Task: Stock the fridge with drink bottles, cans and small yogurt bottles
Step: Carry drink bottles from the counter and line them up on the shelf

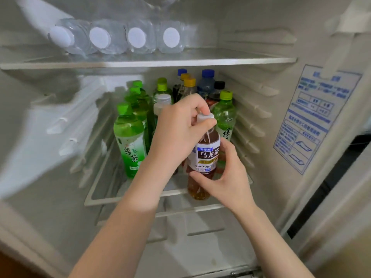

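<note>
The tea bottle [206, 157] stands upright at the front edge of the wire shelf [120, 197], held between both hands. The left hand [176, 133] curls over its white cap [204, 117] from above, fingers pinching the neck. The right hand [230, 177] wraps the lower label from the right, thumb across the front. Green bottles [129, 141] stand just behind and beside it.
</note>
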`<state>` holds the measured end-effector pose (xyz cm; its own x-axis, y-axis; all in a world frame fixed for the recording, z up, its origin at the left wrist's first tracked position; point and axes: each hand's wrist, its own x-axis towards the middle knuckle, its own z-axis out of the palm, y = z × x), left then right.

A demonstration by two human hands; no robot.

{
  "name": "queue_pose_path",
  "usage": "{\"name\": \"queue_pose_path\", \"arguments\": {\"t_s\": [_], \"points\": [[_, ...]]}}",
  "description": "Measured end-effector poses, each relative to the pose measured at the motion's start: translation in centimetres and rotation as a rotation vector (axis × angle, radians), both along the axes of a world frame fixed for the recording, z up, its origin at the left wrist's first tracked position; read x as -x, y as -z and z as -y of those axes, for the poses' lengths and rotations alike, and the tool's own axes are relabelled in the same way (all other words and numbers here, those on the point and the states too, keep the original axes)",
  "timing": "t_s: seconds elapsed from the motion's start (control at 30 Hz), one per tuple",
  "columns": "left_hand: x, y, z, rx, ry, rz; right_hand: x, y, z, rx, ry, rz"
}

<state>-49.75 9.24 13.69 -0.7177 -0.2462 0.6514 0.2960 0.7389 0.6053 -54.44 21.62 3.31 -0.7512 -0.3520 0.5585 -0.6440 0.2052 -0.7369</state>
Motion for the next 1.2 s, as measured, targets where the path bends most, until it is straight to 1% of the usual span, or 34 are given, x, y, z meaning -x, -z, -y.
{"name": "queue_pose_path", "arguments": {"t_s": [0.13,0.2,0.23,0.3,0.37,0.43,0.5,0.6,0.7,0.83,0.9,1.03,1.2], "points": [[2.0,0.5,-1.3,-0.017,0.091,-0.010,1.4,0.5,-1.1,0.031,0.119,0.008],[2.6,1.1,-1.1,-0.016,0.090,-0.042,2.3,0.5,-1.7,0.013,0.180,-0.018],[2.7,1.6,-0.8,-0.005,0.061,-0.085,2.7,0.4,-2.0,0.009,0.200,-0.027],[2.5,3.0,0.1,0.000,-0.041,-0.236,3.6,0.3,-2.4,0.010,0.232,-0.015],[2.1,5.1,1.1,-0.009,-0.194,-0.417,4.4,0.2,-2.5,0.008,0.251,0.008],[1.8,7.7,2.0,-0.015,-0.354,-0.501,4.9,0.3,-2.3,0.017,0.246,0.019],[1.7,10.3,2.3,-0.033,-0.438,-0.465,5.4,0.3,-2.0,0.024,0.239,0.026],[1.9,13.1,2.2,0.000,-0.459,-0.350,6.1,0.4,-1.6,0.029,0.238,0.024],[2.4,14.8,2.1,0.069,-0.496,-0.274,6.4,0.5,-1.4,0.042,0.225,0.012],[3.1,16.0,2.2,0.129,-0.528,-0.224,6.5,0.9,-1.5,0.058,0.207,-0.013],[3.3,16.4,2.2,0.124,-0.528,-0.205,6.6,0.9,-1.7,0.049,0.191,-0.027],[3.1,17.6,1.8,0.049,-0.497,-0.145,6.8,1.0,-1.8,0.029,0.185,-0.059],[2.8,18.1,1.8,0.027,-0.453,-0.097,6.8,1.0,-1.8,0.030,0.194,-0.062]]}}
